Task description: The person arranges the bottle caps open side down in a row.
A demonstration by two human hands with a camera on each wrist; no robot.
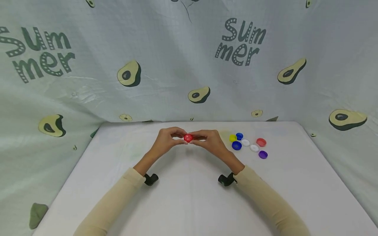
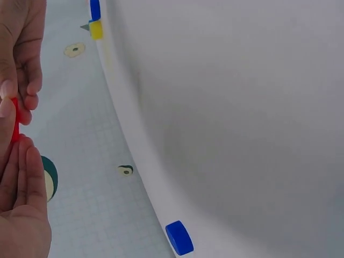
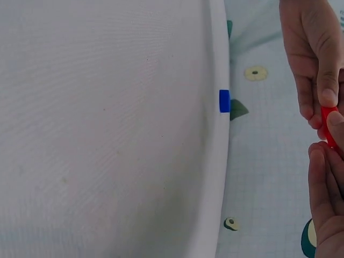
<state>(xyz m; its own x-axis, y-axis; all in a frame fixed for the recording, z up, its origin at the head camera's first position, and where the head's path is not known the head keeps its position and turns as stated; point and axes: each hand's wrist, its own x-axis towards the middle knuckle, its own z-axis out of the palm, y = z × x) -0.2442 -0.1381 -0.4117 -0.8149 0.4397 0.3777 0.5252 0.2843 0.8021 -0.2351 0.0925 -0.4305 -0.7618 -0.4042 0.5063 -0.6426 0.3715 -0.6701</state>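
Note:
A small round red bottle cap [image 1: 188, 138] is held up above the white table [image 1: 189, 190], pinched by both hands from opposite sides. My left hand [image 1: 167, 138] grips its left side between thumb and fingers. On the other side my right hand [image 1: 210, 139] pinches it the same way. In the left wrist view the red cap [image 2: 16, 121] appears edge-on between the two hands. The right wrist view shows a strip of the red cap [image 3: 329, 124], partly covered by the thumbs.
Right of the hands lie a yellow cap [image 1: 233, 138], blue caps [image 1: 236, 145], white caps [image 1: 245, 142], a light red cap [image 1: 261, 142] and a purple cap [image 1: 263, 154]. Another blue cap [image 3: 224, 101] sits near the table edge. A patterned cloth [image 1: 165, 65] hangs behind.

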